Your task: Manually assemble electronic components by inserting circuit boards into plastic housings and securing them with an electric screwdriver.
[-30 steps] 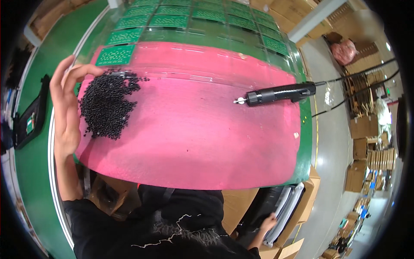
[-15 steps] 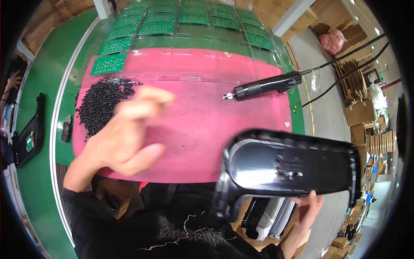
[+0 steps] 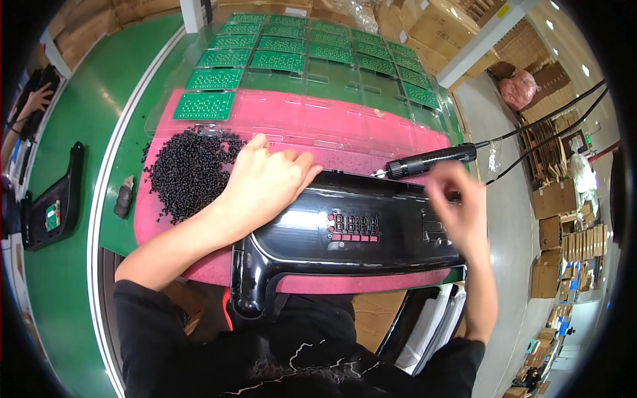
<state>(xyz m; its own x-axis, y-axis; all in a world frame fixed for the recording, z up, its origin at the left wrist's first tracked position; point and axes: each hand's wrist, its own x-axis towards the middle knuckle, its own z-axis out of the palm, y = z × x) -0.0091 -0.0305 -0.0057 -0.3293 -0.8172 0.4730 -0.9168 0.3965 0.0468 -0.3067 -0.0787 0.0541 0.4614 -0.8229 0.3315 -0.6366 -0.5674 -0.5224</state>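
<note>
Left grip [image 3: 271, 176] palm-down, fingers [image 3: 304, 166] bent, right grip [image 3: 466, 211] blurred, both forearms [image 3: 176, 247] bare

An electronics assembly workshop is indicated. Rows of green circuit boards [image 3: 277, 62] are laid out in a clear tray [image 3: 325, 118] on the desk [image 3: 123, 235], where a corded power screwdriver [image 3: 431, 161], a heap of small black parts [image 3: 189, 176] and a moulded black housing [image 3: 305, 222] are also found. A co-worker's arm [image 3: 33, 103] is seen at far left. Cardboard boxes [image 3: 554, 199] are stacked beyond the grey floor [image 3: 507, 259].
</note>
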